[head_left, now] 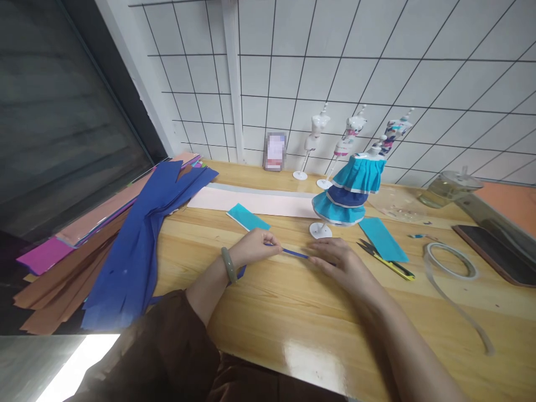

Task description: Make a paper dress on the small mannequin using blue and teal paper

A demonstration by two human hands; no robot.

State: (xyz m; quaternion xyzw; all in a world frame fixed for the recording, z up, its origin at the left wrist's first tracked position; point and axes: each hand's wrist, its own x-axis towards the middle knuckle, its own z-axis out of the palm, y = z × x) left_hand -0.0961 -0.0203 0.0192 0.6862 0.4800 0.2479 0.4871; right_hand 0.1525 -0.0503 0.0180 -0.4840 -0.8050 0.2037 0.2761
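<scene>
A narrow dark-blue strip [295, 253] of paper or cloth stretches between my hands, low over the wooden table. My left hand [256, 247], with a bangle on its wrist, pinches it between thumb and fingers; a blue tail hangs below that wrist. My right hand [337, 259] holds the strip's other part near the tabletop, its thumb along the strip and its fingers bent over it. Just behind the right hand stands a mini dress form [347, 190] in a tiered turquoise and blue ruffled dress. Yellow-handled scissors [389, 262] lie to the right, partly under a turquoise piece [384, 239].
Blue sheets [138, 240] and brown sheets [75, 268] are piled at left. A pale pink strip [255, 201] and another turquoise piece [248, 218] lie ahead. Several dress forms [316, 134] and a propped phone [275, 152] line the wall. A tape roll [452, 261] and dark phone [498, 254] lie right.
</scene>
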